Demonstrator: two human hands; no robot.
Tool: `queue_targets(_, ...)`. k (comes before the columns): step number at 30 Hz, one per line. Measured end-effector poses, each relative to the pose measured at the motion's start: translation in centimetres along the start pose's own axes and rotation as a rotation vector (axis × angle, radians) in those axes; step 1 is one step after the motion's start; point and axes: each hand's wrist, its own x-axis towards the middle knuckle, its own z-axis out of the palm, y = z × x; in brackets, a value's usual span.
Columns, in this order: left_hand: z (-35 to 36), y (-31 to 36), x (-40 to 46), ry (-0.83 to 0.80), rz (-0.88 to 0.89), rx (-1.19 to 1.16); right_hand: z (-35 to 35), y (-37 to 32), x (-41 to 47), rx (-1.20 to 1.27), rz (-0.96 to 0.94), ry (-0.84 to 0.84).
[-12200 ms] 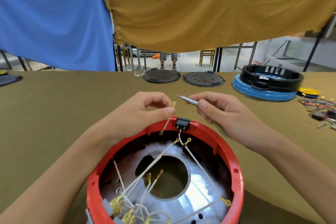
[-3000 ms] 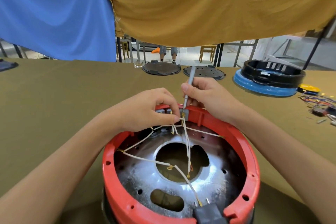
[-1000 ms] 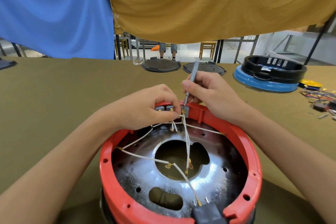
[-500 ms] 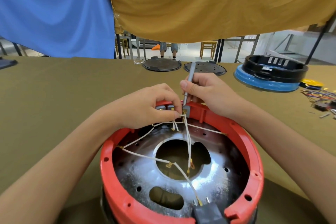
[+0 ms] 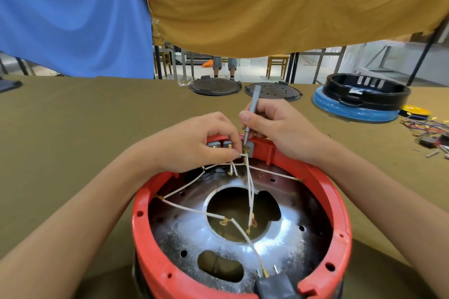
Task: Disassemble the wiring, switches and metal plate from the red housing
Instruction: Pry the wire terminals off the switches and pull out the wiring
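Observation:
The round red housing [image 5: 340,221] stands in front of me on the table, open side up. Inside it lies a shiny metal plate [image 5: 279,247] with a large centre hole. White wires [image 5: 194,211] with brass terminals cross over the plate. My left hand [image 5: 194,143] pinches a bunch of these wires at the housing's far rim, beside grey switch terminals [image 5: 218,147]. My right hand [image 5: 279,126] grips a thin grey screwdriver [image 5: 251,114], held nearly upright, its tip at a grey terminal block [image 5: 249,151] on the rim.
Two dark round lids [image 5: 215,86] [image 5: 273,91] lie at the table's far edge. A black ring on a blue base [image 5: 359,102] stands at the far right, with loose coloured wires and small parts [image 5: 427,131] beside it. Blue and ochre cloths hang behind.
Since 12 s ago the housing has been turned and the screwdriver brought upright onto the rim terminal. Over the last second both hands stay almost still.

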Motion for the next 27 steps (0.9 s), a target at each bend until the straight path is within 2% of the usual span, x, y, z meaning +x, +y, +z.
queue_targets(4, -0.06, 0.03, -0.06, -0.007, 0.007, 0.0, -0.09, 0.08, -0.11, 0.048, -0.004, 0.075)
queue_targets(19, -0.08, 0.13, -0.13, -0.01, -0.006, 0.005, -0.12, 0.25, 0.01, 0.031, -0.003, 0.068)
queue_targets(27, -0.06, 0.08, -0.13, -0.013, -0.005, 0.009, -0.42, 0.91, 0.78, 0.068, 0.159, 0.007)
